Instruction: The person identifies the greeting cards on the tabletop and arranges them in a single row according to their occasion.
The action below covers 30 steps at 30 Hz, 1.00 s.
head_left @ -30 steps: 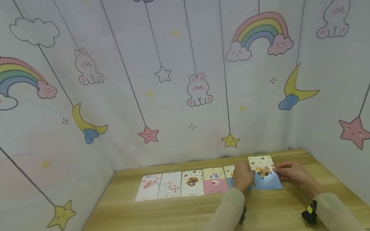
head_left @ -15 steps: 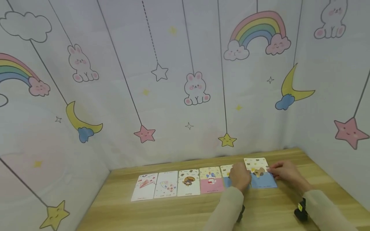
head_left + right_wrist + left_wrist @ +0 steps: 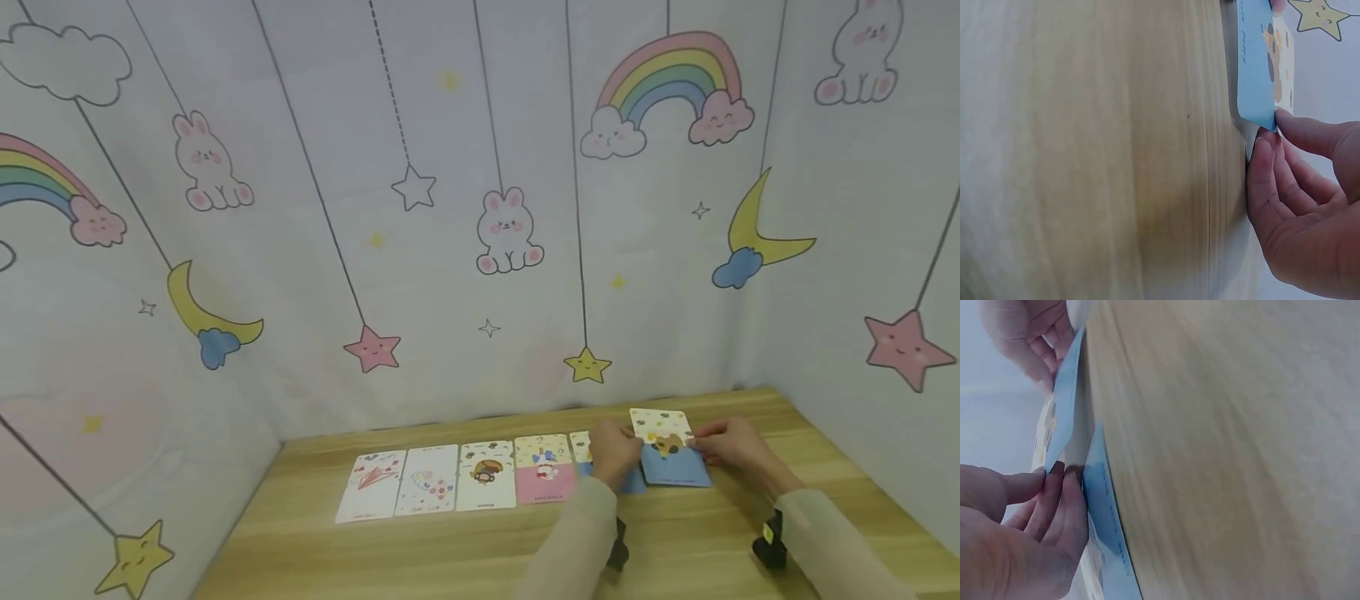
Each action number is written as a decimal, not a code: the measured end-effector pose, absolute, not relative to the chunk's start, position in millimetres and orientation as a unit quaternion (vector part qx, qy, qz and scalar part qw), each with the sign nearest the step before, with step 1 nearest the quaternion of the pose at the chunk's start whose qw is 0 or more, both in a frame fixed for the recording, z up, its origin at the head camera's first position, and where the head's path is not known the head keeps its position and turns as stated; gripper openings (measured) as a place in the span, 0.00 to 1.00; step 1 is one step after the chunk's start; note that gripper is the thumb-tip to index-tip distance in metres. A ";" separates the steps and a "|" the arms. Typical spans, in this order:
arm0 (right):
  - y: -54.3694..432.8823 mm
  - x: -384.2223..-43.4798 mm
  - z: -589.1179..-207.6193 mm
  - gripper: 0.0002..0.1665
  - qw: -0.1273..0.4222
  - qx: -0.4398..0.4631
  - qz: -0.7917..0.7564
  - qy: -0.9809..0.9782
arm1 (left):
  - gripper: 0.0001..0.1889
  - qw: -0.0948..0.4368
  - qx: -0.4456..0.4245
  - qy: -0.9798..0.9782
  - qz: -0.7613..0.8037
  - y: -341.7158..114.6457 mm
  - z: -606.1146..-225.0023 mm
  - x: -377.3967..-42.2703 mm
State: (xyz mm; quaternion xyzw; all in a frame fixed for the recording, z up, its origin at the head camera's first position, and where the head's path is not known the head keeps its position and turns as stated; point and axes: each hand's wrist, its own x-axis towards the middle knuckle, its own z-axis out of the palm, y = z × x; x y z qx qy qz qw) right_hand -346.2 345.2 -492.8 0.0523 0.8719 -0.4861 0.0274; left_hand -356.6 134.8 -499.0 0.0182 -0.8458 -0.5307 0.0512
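Note:
Both hands hold one card (image 3: 673,468) by its two side edges, cream above and blue below with a brown puppy picture. Thumb and fingers of my left hand (image 3: 617,454) pinch its left edge, while my right hand (image 3: 738,448) pinches the right edge. In the left wrist view this card (image 3: 1067,400) is tilted, raised off the wooden table. Under my left hand lies another blue-and-cream card (image 3: 1109,519), partly hidden by the fingers. The right wrist view shows the held card (image 3: 1255,69) with lettering on its blue part, close over the table.
Left of the hands, a row of cards lies on the wooden table (image 3: 420,554): a pink-and-yellow card (image 3: 545,483), a white card with a brown animal (image 3: 487,496), a flower card (image 3: 423,462) and a paper-plane card (image 3: 367,500). A patterned curtain (image 3: 450,292) stands behind.
Both hands have shifted slightly left with the held card, bringing it closer to the row. The head view has also moved a little. The cards on the table stay put.

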 end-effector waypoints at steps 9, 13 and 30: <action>340.1 -349.8 -489.5 0.21 0.029 0.058 -0.468 0.881 | 0.11 0.007 0.060 -0.812 -0.580 130.0 -492.7 -359.1; 336.9 -350.3 -486.3 0.18 0.023 0.055 -0.457 0.887 | 0.14 -0.002 0.068 -0.811 -0.581 129.6 -492.4 -359.8; 332.5 -342.3 -486.3 0.12 -0.017 0.030 -0.377 0.925 | 0.14 0.027 0.049 -0.826 -0.560 119.7 -495.7 -356.5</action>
